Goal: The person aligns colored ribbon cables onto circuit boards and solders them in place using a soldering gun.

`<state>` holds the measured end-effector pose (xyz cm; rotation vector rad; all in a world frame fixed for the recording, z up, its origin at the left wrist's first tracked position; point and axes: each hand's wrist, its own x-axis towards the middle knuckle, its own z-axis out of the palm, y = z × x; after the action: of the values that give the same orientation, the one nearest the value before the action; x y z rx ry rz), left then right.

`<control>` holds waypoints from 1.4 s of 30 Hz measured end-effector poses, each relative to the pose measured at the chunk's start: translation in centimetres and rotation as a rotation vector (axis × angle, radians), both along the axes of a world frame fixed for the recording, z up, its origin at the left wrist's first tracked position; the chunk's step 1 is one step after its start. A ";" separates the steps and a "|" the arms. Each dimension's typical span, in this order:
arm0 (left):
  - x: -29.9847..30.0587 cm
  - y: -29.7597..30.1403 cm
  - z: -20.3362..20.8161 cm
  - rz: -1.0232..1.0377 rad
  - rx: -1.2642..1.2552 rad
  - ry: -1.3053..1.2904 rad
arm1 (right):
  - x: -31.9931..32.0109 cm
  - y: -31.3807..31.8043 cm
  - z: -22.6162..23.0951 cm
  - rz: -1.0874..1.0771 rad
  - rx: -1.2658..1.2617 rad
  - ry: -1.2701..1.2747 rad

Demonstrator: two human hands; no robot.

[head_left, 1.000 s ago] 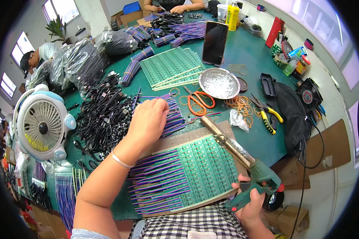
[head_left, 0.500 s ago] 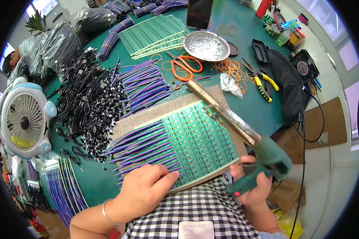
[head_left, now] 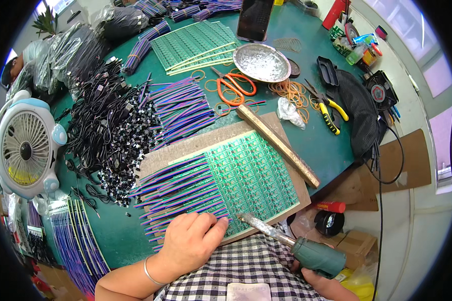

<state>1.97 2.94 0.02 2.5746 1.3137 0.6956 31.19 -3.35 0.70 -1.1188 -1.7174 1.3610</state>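
Note:
My left hand [head_left: 193,238] rests on the lower left of a green circuit board panel [head_left: 253,175], fingers curled and thumb tip at a wire end; the fingers hide most of what they pinch. Rows of purple, blue and pink wires [head_left: 178,185] lie across the panel's left half, their ends meeting its middle. A green-handled soldering iron [head_left: 319,256] is gripped in my right hand [head_left: 314,278], which is partly hidden behind the handle. Its metal tip is over the panel's lower edge, just right of my left thumb. Beneath the panel lies a brown board [head_left: 155,161].
A wooden bar [head_left: 281,148] slants along the panel's right side. Beyond are orange scissors [head_left: 236,85], a metal bowl [head_left: 261,62], rubber bands [head_left: 289,90] and yellow-black pliers [head_left: 329,110]. Black cables with connectors [head_left: 105,115] and a fan [head_left: 25,145] stand left.
The soldering iron in my right hand has come down from beside the wooden bar to the panel's lower edge, near my left thumb. My left hand has shifted slightly.

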 end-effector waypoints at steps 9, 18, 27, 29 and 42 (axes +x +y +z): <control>-0.1 -0.1 0.0 0.006 -0.012 -0.003 | 0.4 -1.6 2.7 -0.179 -0.303 -0.309; -0.2 0.0 0.0 0.000 -0.025 -0.020 | 0.0 -1.9 1.7 -0.121 0.223 -0.689; -0.1 0.1 -0.1 0.007 -0.024 -0.018 | -0.3 -1.5 3.0 -0.116 -0.062 -0.659; -0.1 0.0 -0.2 0.014 -0.027 -0.016 | -0.3 -1.5 2.9 -0.133 -0.062 -0.633; -0.2 -0.1 -0.1 0.020 -0.020 0.003 | 0.6 -2.4 1.1 -0.122 -0.004 -0.113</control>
<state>1.80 2.84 -0.04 2.5506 1.3423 0.6791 31.76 -5.71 1.75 -1.3026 -1.6954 1.2482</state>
